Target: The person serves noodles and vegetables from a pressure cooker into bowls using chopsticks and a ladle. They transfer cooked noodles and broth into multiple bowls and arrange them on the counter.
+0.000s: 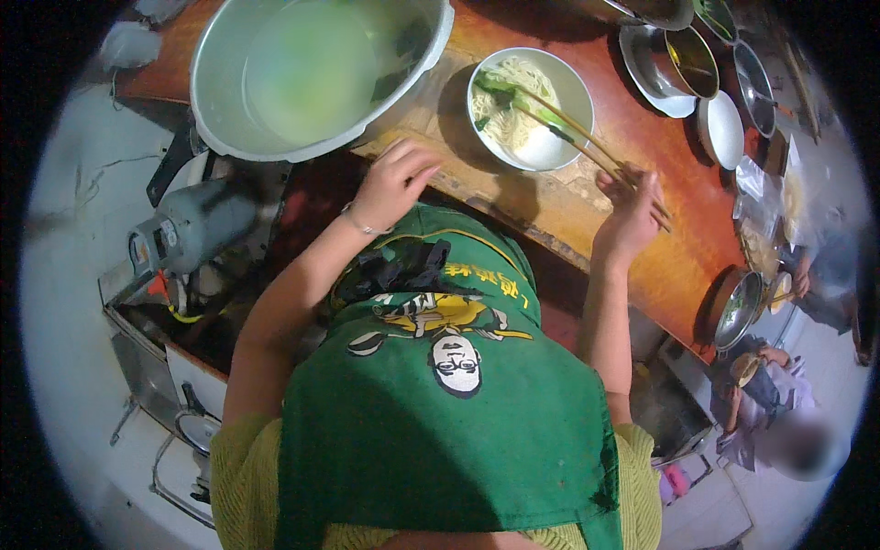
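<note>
My right hand point(631, 211) is closed around a pair of long chopsticks point(587, 137). Their far ends reach over a white bowl point(584, 94) and touch the leafy greens point(498, 89) on the pale noodles point(522, 115). The bowl sits upright on the wooden table, left of and beyond that hand. My left hand point(396, 181) hovers at the near table edge, below the big metal pot, with nothing visible in it. Its fingers are loosely bent and the thumb stands a little apart.
A large metal pot point(206, 110) of cloudy greenish liquid stands at the far left. Steel pots point(689, 62), a white bowl point(721, 130) and a metal bowl point(736, 310) line the right side. A gas cylinder point(206, 225) lies left. Another person point(779, 412) sits at lower right.
</note>
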